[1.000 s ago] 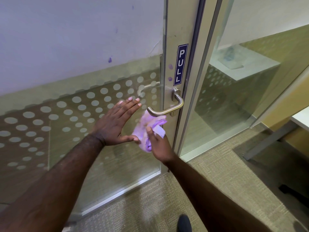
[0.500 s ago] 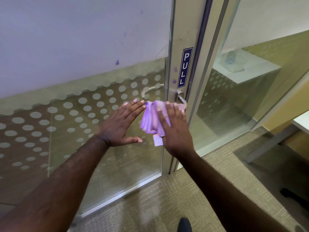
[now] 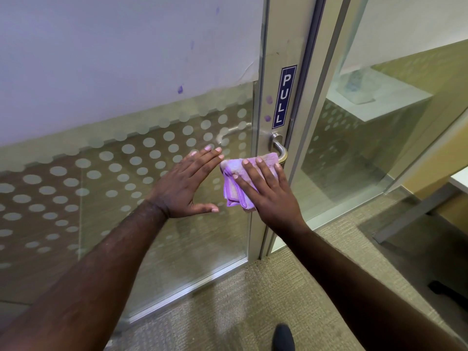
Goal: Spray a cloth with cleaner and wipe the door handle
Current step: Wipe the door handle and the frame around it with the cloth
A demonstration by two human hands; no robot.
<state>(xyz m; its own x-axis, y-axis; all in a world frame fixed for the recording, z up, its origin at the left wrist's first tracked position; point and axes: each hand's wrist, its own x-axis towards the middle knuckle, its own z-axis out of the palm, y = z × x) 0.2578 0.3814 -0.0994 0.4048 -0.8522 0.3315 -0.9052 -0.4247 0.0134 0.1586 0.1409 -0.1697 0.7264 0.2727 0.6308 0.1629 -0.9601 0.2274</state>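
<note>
A folded purple cloth (image 3: 234, 183) is draped over the silver lever of the door handle (image 3: 279, 149), whose curved end and base show at the right. My right hand (image 3: 268, 196) lies on top of the cloth, fingers spread, pressing it onto the lever. My left hand (image 3: 186, 186) rests flat against the dotted glass of the door (image 3: 126, 173), fingers apart, just left of the cloth and holding nothing. No spray bottle is in view.
A blue PULL sign (image 3: 283, 97) is on the metal door frame above the handle. A fixed glass panel (image 3: 367, 148) stands to the right. Beige carpet (image 3: 240, 312) lies below, with a shoe tip (image 3: 283, 336) at the bottom edge.
My right hand rose from under the lever and laid the cloth over it, then slid slightly left along it. My left hand has stayed flat on the glass.
</note>
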